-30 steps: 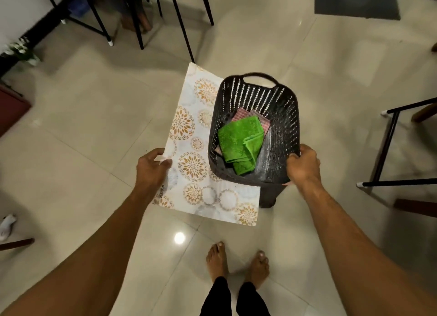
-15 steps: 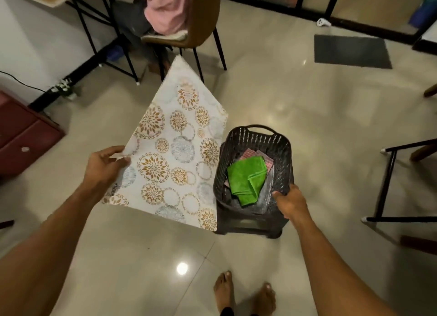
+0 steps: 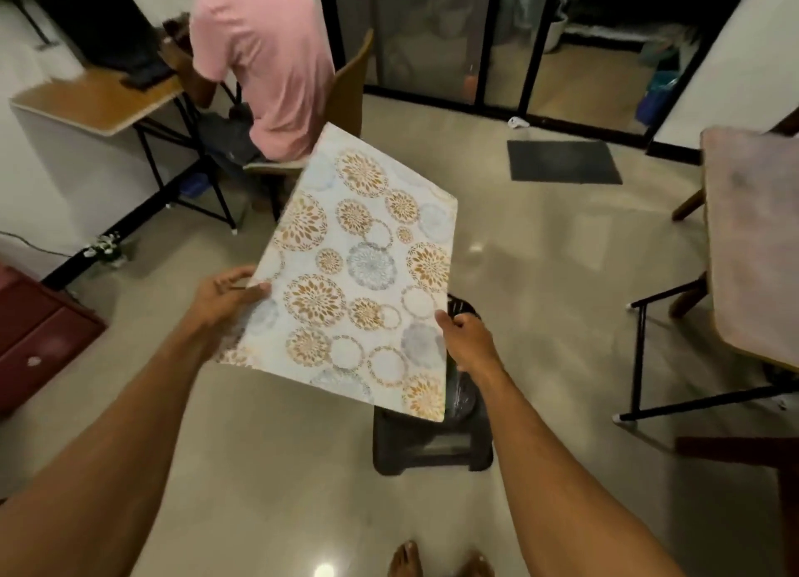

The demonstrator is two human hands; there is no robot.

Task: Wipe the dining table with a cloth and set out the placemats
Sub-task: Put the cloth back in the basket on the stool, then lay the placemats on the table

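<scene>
Head view, single entry. I logged one rectangular pale placemat printed with gold and grey-blue floral circles. It was held in the air above the glossy beige tiled floor, tilted, with its far corner raised.

The left hand gripped the near-left edge, thumb on the printed face and fingers curled beneath. The right hand pinched the right edge, thumb tip on the printed face and fingers curled; I could not see their contact under the sheet.

Under the placemat's near-right corner I noted a black plastic basket, only partly in view, sitting on a low black plastic stool. Its contents were hidden.

A pale wooden-topped desk stood well apart at the right edge of frame. A dark grey doormat lay on the floor farther off. Beyond the raised corner, a person in a pink shirt sat on a brown chair. The wearer's bare feet showed at the bottom edge.
</scene>
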